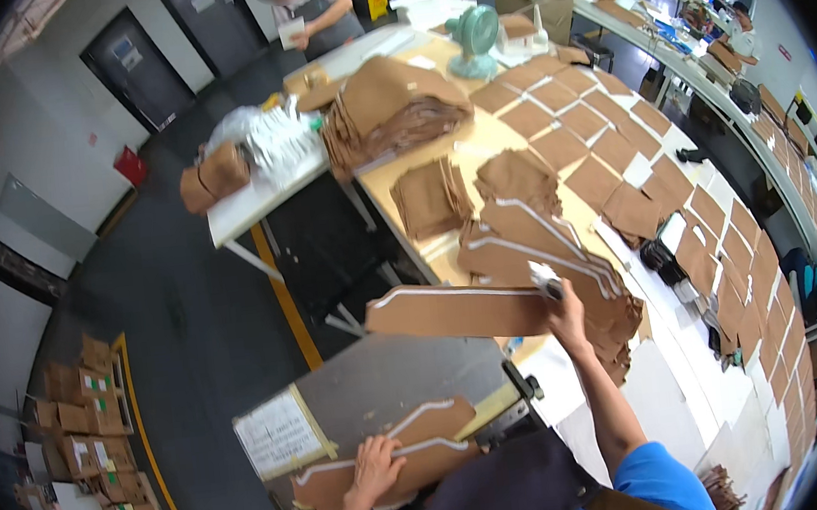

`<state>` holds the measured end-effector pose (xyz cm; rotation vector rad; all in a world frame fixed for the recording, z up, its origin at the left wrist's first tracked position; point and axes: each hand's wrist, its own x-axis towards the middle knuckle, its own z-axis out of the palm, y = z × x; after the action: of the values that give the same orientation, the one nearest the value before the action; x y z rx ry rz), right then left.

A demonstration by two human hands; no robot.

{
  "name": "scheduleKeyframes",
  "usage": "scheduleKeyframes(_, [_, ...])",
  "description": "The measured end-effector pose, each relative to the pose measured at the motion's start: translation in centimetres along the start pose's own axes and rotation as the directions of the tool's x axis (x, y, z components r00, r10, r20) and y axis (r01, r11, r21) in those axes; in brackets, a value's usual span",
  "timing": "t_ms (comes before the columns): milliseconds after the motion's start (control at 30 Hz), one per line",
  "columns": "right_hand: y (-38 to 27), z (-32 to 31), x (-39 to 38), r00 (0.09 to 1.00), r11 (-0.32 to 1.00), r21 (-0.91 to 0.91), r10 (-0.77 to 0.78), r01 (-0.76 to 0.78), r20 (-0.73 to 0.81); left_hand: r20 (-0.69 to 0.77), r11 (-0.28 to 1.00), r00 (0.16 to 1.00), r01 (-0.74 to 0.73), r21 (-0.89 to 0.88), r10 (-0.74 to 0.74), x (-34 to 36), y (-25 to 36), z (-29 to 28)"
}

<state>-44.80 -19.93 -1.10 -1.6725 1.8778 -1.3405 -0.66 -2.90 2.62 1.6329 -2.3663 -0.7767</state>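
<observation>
At half past six in the view, the left hand is spreading its fingers flat over brown panels with white edge strips, which are lying on a grey bench. At four o'clock, the right hand is pinching the right end of a long brown panel near mid-view, along with an unclear white-and-dark object. At three o'clock, similar strip-edged pieces are lying stacked. Farther off, toward twelve, a large brown pile is sitting; at one, a green fan is standing; before half past eleven, a person is holding something white.
</observation>
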Motion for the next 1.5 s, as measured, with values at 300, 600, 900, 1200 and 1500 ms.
scheduleKeyframes(300, [7.5,-7.3,-1.7,0.904,0.89,-0.333,0.171,-0.312,-0.391,0.203,0.833,0.961,0.264,-0.486,-0.186,2.2,-0.2,-3.3])
scheduleKeyframes(600, [-3.8,-1.0,-1.9,0.99,0.989,-0.033,0.141,-0.142,-0.03,0.011,0.814,0.994,0.097,-0.573,-0.111,18.0,-2.6,-5.3])
scheduleKeyframes(900, [-6.1,7.7,-1.7,0.907,0.993,0.028,-0.113,0.112,0.406,-0.431,0.998,0.902,0.009,0.07,0.022,17.7,4.3,5.0])
scheduleKeyframes(1200, [-6.9,11.8,-3.0,0.782,0.933,-0.095,-0.232,0.348,0.579,-0.449,0.989,0.894,0.06,0.139,0.009,17.0,4.7,6.3])
scheduleKeyframes(1500, [-8.8,12.7,-0.8,0.775,0.93,-0.089,-0.242,0.357,0.584,-0.475,0.988,0.88,0.073,0.137,0.001,17.2,4.5,6.3])
